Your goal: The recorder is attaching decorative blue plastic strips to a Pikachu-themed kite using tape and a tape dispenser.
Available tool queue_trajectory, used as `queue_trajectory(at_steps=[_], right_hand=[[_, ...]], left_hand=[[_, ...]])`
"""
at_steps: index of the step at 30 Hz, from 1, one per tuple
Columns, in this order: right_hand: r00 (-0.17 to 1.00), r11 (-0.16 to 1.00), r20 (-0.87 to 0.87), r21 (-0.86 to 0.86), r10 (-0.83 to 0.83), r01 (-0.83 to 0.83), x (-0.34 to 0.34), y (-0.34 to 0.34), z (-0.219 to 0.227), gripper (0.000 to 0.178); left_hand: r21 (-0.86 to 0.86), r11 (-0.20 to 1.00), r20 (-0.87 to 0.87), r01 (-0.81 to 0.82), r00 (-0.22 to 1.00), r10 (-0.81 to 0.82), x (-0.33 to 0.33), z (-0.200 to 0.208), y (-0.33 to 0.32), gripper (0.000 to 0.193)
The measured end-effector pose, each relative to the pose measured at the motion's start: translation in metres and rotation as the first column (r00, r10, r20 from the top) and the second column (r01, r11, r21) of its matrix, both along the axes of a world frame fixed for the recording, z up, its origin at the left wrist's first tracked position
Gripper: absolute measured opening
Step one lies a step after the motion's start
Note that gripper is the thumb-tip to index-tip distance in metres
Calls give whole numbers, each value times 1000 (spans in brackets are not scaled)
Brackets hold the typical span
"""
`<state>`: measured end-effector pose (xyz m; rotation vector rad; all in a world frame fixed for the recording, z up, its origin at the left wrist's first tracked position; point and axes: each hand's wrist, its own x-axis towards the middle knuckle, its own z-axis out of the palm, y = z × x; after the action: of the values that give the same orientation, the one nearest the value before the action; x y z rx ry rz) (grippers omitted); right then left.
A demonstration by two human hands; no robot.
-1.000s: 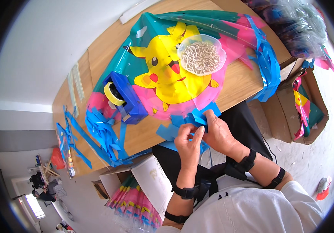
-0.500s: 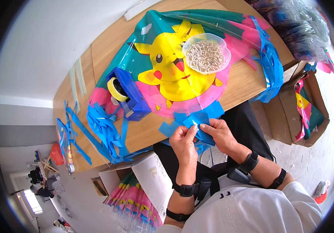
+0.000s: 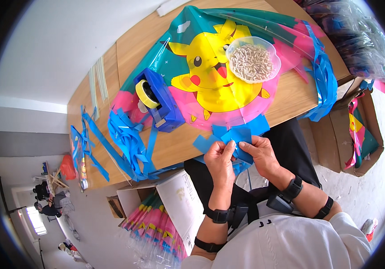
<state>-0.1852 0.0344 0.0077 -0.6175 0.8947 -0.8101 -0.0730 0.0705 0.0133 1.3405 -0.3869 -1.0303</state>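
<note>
From far I am pinching the blue film [image 3: 240,135] with left hand [image 3: 220,162] and right hand [image 3: 265,158], thumbs pressing close on fingers, and, as it is lying between and just beyond the fingertips, I should be tensioning evenly, without creasing.

Pretty plain room tbh. White wall [image 3: 62,49] rising past the far left edge of a light wood table [image 3: 134,51], pale greyish floor [image 3: 340,193] off its right end. Way beyond the near left corner there's a window [image 3: 36,220] glowing bright white.
</note>
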Motion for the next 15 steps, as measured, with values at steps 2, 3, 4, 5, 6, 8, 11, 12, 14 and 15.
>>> queue_trajectory(at_steps=[2,3,4,5,6,8,11,12,14,15], right_hand=[[1000,1000,4,1,-19,19,4,0,-3,10],[999,1000,26,13,-27,27,4,0,-3,10],[998,999,50,24,-35,33,4,-1,-2,10],[996,999,73,35,-42,39,3,-3,0,10],[996,998,73,40,-42,39,1,-4,0,11],[996,998,70,43,-47,44,-5,-6,-1,12],[998,998,48,54,-35,32,-14,-10,-2,13],[999,998,47,55,-20,18,-14,-10,1,13],[999,998,45,56,-4,1,-13,-8,7,13],[999,998,38,55,-5,3,-15,-8,6,13]], left_hand=[[-8,999,-5,-34,999,34,1,5,-1,15],[-11,999,-8,-51,999,51,2,7,-1,14],[-13,995,75,-95,993,96,6,11,-2,14],[-19,990,157,-138,978,139,14,14,-1,14],[-49,976,188,-211,958,217,27,15,-3,15],[-120,913,201,-391,891,408,60,23,-11,20],[-144,883,438,-446,771,461,142,18,-23,16],[-129,871,494,-473,731,470,174,15,-32,15],[-120,903,714,-413,596,368,232,1,-49,12],[-138,924,772,-358,545,326,248,-6,-64,12]])
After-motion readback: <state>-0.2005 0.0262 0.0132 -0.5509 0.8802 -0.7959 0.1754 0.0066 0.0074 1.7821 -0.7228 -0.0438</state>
